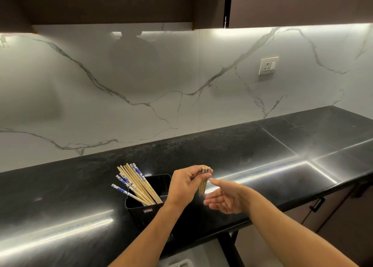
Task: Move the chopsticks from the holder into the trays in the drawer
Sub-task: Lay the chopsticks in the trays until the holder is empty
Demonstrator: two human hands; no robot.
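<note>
A black holder (159,184) stood on the dark, glossy surface (262,145). In it we found a sheaf of chopsticks (137,183) crowded to its left side. Their long axes leaned up and to the left, with the blue-and-white patterned ends uppermost and fanned above the rim, and the plain wooden tips down inside.

Just right of the holder, the left grip (186,186) pinched a small bundle (202,186) of further chopsticks between thumb and fingers, close to the patterned ends. This bundle hung nearly upright, patterned ends up and bare tips pointing down, clear of both holder and surface.

The right grip (224,200) lay released, palm up and fingers straight, pointing left just beside the bundle's lower tips. We could not tell whether it touched them.

Behind the surface rose a white veined wall (181,75) bearing a socket (268,65).
</note>
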